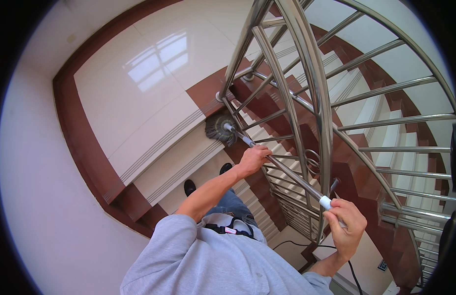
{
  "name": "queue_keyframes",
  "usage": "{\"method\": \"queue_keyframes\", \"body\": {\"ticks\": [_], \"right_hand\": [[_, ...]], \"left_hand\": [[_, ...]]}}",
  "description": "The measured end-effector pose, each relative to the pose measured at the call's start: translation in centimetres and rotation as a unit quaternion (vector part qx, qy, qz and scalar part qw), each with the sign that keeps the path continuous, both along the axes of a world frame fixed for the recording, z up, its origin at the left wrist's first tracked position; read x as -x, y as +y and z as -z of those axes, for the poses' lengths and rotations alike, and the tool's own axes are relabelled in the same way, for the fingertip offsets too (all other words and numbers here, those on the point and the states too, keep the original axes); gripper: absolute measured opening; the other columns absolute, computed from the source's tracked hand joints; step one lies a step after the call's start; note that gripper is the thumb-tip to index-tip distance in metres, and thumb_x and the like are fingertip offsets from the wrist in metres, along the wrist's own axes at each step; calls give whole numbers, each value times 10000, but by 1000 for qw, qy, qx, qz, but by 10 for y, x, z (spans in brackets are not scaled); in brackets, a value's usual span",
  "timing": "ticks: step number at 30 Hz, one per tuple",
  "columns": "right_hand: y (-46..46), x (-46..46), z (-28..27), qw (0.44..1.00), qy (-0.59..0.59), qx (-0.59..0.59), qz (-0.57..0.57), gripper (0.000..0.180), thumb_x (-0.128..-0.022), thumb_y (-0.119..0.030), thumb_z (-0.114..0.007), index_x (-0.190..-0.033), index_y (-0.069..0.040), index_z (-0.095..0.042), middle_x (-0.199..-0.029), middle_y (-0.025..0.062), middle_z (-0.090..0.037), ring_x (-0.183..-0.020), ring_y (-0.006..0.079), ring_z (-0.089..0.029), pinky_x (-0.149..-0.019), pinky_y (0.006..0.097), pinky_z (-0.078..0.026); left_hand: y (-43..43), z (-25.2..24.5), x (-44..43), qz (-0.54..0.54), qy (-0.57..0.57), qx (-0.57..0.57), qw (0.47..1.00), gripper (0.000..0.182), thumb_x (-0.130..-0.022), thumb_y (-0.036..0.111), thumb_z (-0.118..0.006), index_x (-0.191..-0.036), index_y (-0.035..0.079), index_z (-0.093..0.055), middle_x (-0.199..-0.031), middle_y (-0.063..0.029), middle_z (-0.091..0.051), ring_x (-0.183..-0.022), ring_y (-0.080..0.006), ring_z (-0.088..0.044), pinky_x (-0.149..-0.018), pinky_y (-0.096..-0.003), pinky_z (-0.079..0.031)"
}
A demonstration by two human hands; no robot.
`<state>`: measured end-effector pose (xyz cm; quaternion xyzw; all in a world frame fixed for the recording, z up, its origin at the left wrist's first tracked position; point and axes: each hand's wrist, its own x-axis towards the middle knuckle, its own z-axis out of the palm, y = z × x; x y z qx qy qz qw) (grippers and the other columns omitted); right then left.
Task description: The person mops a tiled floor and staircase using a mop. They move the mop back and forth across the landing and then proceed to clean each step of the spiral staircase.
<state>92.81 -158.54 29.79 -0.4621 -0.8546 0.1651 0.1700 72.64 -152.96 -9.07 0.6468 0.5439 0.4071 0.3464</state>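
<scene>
A string mop with a metal handle (292, 175) slants across the view. My left hand (253, 160) is closed around the lower part of the handle, just above a pale plastic collar. At the handle's white upper end, my right hand (345, 225) grips the plastic cap. The grey mop head (220, 129) rests against a stair step near the top, in the corner beside the foot of the railing post. Its strands are spread out on the step and the red-brown edge strip.
A stainless steel stair railing (320, 92) stands along the right, close to the handle. Pale stair steps (183, 166) with grooved edges lie around my feet, below a tiled landing (139, 110). A white wall (47, 166) rises at the left. A black cable (355, 273) hangs lower right.
</scene>
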Motion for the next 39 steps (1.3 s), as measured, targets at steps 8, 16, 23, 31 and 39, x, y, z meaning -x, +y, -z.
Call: {"method": "queue_keyframes", "body": {"ticks": [8, 16, 23, 31, 39], "right_hand": [[-16, 29, 19, 987, -140, -73, 8, 190, -798, -25, -865, -953, -15, -755, -949, 132, -749, -855, 337, -725, -728, 429, -574], [-19, 36, 1, 992, -110, -39, 47, 156, -836, -55, -843, -944, 10, -752, -901, 151, -754, -790, 341, -719, -719, 407, -564], [-19, 46, -7, 999, -41, -5, 6, 148, -863, -26, -833, -975, 32, -755, -866, 152, -741, -728, 253, -696, -671, 329, -529], [-18, 98, 5, 989, 4, 53, -136, 129, -856, 44, -801, -974, 48, -748, -847, 141, -729, -708, 213, -670, -653, 298, -503], [-25, 169, 45, 963, 6, 159, -219, 113, -879, 24, -777, -983, 50, -740, -871, 148, -736, -734, 236, -696, -673, 320, -521]], "left_hand": [[1, 12, -10, -16, -4, 24, 1000, 329, -817, 107, -803, -1139, 114, -740, -1157, -73, -735, -1113, -363, -683, -901, -483, -585], [-34, 1, 13, 2, 20, 75, 997, 260, -834, 166, -821, -1077, 103, -755, -1074, -80, -729, -1076, -376, -673, -869, -497, -573], [-102, -2, 57, -16, 11, 49, 999, 275, -837, 184, -831, -1081, 87, -748, -1082, -95, -730, -1121, -349, -670, -913, -481, -564], [-198, -5, 110, -111, -22, 85, 990, 235, -866, 148, -795, -1078, 68, -730, -1044, -133, -728, -1030, -397, -689, -858, -499, -564], [-298, 10, 169, -196, 10, 154, 968, 242, -866, 155, -805, -1075, 57, -730, -1063, -144, -734, -1041, -399, -692, -857, -483, -560]]}}
